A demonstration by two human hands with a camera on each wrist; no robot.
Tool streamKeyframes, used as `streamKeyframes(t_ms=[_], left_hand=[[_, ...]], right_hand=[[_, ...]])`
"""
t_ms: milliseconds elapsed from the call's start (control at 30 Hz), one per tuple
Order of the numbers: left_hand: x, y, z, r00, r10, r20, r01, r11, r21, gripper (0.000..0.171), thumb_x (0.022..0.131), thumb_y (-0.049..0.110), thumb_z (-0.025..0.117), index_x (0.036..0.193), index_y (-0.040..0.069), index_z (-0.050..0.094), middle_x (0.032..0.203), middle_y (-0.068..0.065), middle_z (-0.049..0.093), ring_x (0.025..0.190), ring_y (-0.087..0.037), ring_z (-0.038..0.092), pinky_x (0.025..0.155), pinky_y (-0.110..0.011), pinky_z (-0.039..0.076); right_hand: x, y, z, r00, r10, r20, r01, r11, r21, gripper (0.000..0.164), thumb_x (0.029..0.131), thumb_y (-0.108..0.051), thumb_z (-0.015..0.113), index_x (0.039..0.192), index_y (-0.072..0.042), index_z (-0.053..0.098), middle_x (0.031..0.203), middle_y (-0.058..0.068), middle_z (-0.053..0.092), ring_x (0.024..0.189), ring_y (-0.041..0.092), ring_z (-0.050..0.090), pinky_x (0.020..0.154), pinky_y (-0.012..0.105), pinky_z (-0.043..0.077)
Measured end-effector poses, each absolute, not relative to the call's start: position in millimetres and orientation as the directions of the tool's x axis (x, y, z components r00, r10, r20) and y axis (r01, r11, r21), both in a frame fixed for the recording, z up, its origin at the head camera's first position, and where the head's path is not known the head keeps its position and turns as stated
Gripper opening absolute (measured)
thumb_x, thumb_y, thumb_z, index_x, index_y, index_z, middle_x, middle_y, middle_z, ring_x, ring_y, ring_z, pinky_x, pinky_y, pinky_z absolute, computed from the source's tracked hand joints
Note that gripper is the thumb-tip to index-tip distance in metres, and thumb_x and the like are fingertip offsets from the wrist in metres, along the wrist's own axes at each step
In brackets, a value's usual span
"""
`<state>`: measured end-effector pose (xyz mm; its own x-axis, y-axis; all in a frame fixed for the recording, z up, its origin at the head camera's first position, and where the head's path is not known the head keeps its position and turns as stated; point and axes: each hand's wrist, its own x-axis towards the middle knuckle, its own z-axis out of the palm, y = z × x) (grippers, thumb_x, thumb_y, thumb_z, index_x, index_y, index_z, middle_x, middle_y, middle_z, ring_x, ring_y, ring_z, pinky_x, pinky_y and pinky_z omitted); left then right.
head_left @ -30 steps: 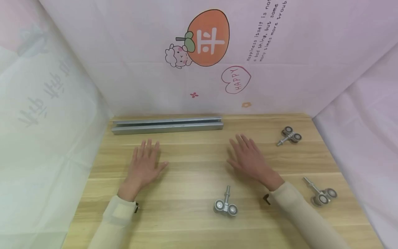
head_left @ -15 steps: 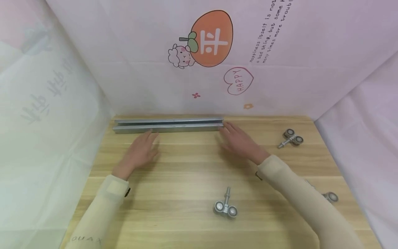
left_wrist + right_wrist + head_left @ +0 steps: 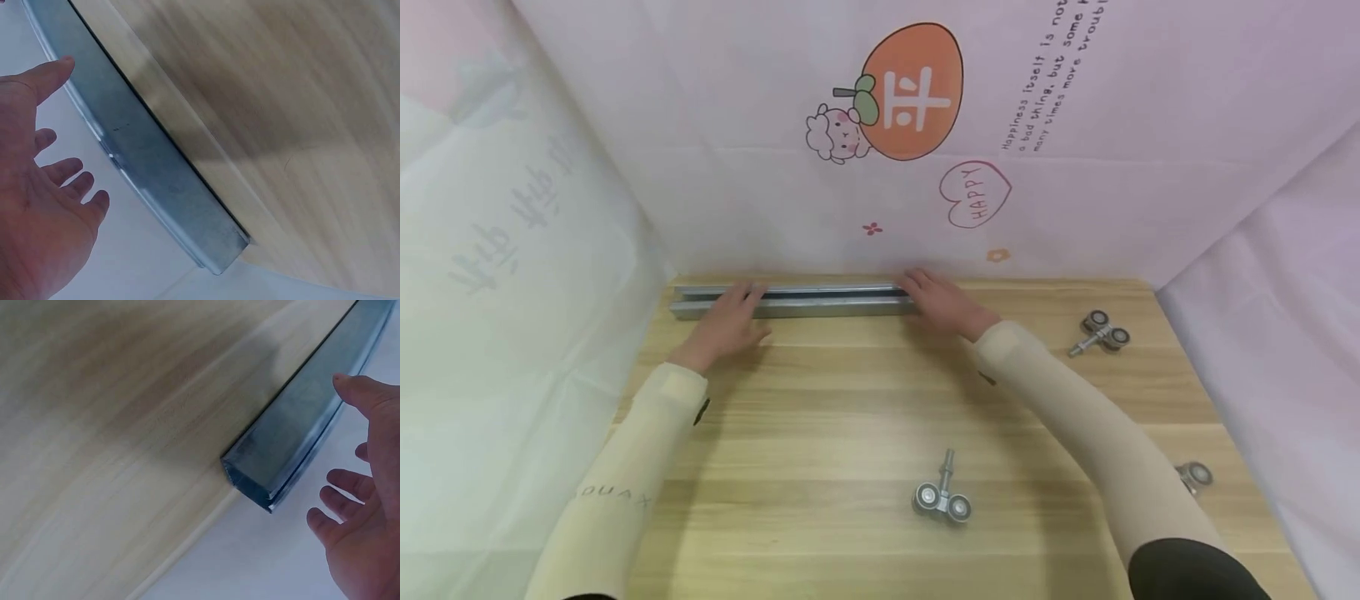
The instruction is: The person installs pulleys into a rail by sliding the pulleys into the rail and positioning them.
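Metal rail [image 3: 831,307] under hands [image 3: 725,325] [image 3: 942,305]; heart [image 3: 976,195] reads "HAPPY".

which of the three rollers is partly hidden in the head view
The rightmost roller: the right sleeve covers part of it. The back roller and front-centre roller show whole.

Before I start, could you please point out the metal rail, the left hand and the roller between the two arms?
Metal rail [image 3: 831,307]: head view, on its near side wall.
Left hand [image 3: 722,327]: head view, on the back of the hand.
Roller [image 3: 943,500]: head view, on the bracket between its wheels.
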<state>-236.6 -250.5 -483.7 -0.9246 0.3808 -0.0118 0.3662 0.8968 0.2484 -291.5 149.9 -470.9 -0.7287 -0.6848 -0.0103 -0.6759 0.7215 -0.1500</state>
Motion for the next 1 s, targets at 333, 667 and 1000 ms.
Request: streamKeyframes(t_ms=[333,667,1000], left_hand=[[-262,-256,-485,-0.916,0.396,-0.059,0.369,0.892,0.26,0.078,0.087,0.026,0.07,0.149,-0.003,0.032,0.153,-0.033,0.029,0.14,-0.049,0.026,0.116,-0.06,0.023],[-267,-276,-487,-0.923,0.358,-0.14,0.319,0.917,0.238,0.078,0.089,0.027,0.069,0.149,-0.005,0.032,0.151,-0.032,0.033,0.138,-0.049,0.03,0.115,-0.06,0.024],[-279,-281,-488,-0.921,0.332,-0.205,0.295,0.936,0.191,0.079,0.086,0.02,0.072,0.15,-0.003,0.032,0.151,-0.03,0.035,0.137,-0.047,0.034,0.115,-0.056,0.027]], right_hand=[[-311,149,-481,-0.749,-0.655,-0.096,-0.634,0.752,-0.182,0.079,0.086,-0.031,0.073,0.152,-0.008,0.036,0.153,0.018,0.04,0.141,0.034,0.034,0.118,0.048,0.027],[-319,141,-495,-0.75,-0.639,-0.169,-0.624,0.769,-0.14,0.078,0.089,-0.034,0.068,0.153,-0.008,0.032,0.151,0.019,0.041,0.139,0.034,0.037,0.118,0.045,0.027],[-319,138,-501,-0.774,-0.616,-0.143,-0.603,0.787,-0.127,0.074,0.089,-0.024,0.069,0.153,-0.011,0.033,0.151,0.017,0.042,0.141,0.033,0.034,0.119,0.048,0.024]])
